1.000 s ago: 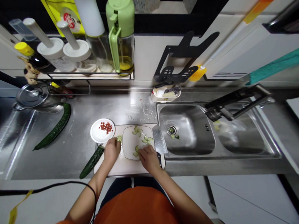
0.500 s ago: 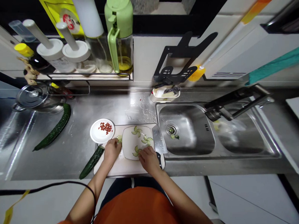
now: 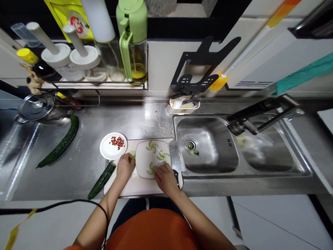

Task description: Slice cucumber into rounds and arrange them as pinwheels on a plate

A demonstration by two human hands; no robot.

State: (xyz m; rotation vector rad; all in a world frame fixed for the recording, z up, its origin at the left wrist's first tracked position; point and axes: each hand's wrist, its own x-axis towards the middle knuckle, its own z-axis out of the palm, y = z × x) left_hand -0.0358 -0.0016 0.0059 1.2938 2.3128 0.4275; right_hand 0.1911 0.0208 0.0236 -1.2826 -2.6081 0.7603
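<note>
A white square plate (image 3: 143, 160) lies on the pale cutting board (image 3: 126, 189), with thin cucumber slices (image 3: 152, 146) set out on it in pinwheel clusters. At the plate's near right edge my right hand (image 3: 166, 179) has its fingers pinched on a slice of the nearest cluster. My left hand (image 3: 125, 168) is closed at the board's left side, its fingertips on cucumber slices (image 3: 133, 153) beside the plate; the fingers partly hide them. A kitchen knife (image 3: 177, 156) rests along the board's right side. The cut cucumber (image 3: 102, 181) lies left of my left wrist.
A small white plate (image 3: 105, 146) with red bits stands behind my left hand. Farther left are a whole cucumber (image 3: 60, 147) and a lidded pot (image 3: 37, 107). The sink (image 3: 209, 152) is on the right, under a dark faucet (image 3: 254, 115). Bottles stand on the rack (image 3: 102, 85).
Both hands stay almost where they were, at the same slices. The whole view has shifted very slightly.
</note>
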